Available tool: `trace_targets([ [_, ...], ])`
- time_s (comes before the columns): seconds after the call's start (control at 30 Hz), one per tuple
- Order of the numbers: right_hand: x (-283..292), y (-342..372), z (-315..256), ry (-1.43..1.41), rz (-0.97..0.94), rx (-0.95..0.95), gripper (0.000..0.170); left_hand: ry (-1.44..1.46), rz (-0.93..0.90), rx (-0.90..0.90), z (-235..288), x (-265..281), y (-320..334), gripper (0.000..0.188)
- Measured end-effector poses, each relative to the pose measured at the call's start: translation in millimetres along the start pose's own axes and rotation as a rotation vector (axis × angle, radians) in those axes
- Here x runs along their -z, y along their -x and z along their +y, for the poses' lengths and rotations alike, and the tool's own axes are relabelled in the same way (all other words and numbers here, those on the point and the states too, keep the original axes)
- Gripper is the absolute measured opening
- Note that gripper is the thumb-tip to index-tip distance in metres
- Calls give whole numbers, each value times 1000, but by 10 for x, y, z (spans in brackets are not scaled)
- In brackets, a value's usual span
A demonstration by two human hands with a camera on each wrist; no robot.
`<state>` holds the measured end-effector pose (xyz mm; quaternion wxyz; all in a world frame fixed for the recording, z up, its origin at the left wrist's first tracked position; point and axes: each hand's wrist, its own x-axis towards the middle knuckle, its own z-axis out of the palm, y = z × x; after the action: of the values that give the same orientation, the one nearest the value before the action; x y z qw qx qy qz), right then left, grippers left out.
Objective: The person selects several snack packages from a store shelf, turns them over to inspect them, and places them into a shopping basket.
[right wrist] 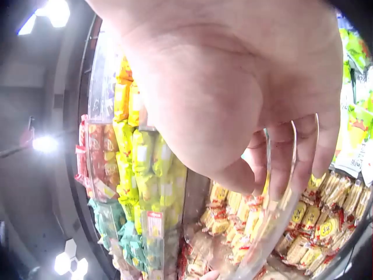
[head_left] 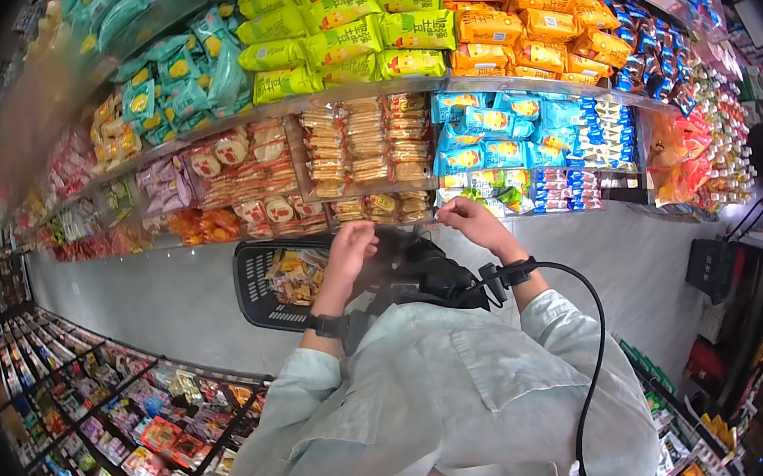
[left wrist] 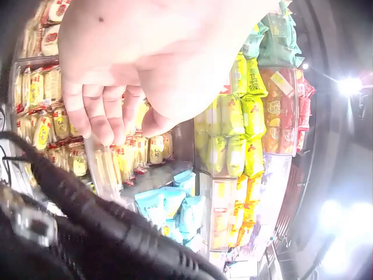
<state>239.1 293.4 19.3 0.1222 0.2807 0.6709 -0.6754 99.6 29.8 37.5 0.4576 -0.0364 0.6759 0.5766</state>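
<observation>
Left hand (head_left: 351, 250) and right hand (head_left: 479, 226) at centre frame, fingers loosely bent, nothing seen in either; whether a tip touches the clear divider (left wrist: 102, 178), I cannot tell. Wrapped biscuits (head_left: 367, 146) fill bins just above, stacked in columns apart from blue packets (head_left: 486, 122), presumably to keep kinds sorted; the dark slotted basket (head_left: 274, 317) left below centre gathers small yellow packets (head_left: 297, 275). Glossy grey floor (head_left: 179, 301), snack racks (head_left: 128, 395) lower left: a shop aisle.
</observation>
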Motion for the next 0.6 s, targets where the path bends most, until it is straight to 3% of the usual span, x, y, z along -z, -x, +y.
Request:
trace_targets([
  [0.23,295,282,-148,-236,319,-3,16,-48,7,-130,707,306,-860,40],
  [0.33,272,399,-288,-228,404,-41,18,-107,105,-226,942,428,-1215,49],
  [0.43,154,511,-277,-222,477,-70,18,-350,133,-290,1004,585,-1547,54],
  [0.6,-112,743,-244,-259,555,-149,15,-536,29,-166,1069,621,-1811,56],
])
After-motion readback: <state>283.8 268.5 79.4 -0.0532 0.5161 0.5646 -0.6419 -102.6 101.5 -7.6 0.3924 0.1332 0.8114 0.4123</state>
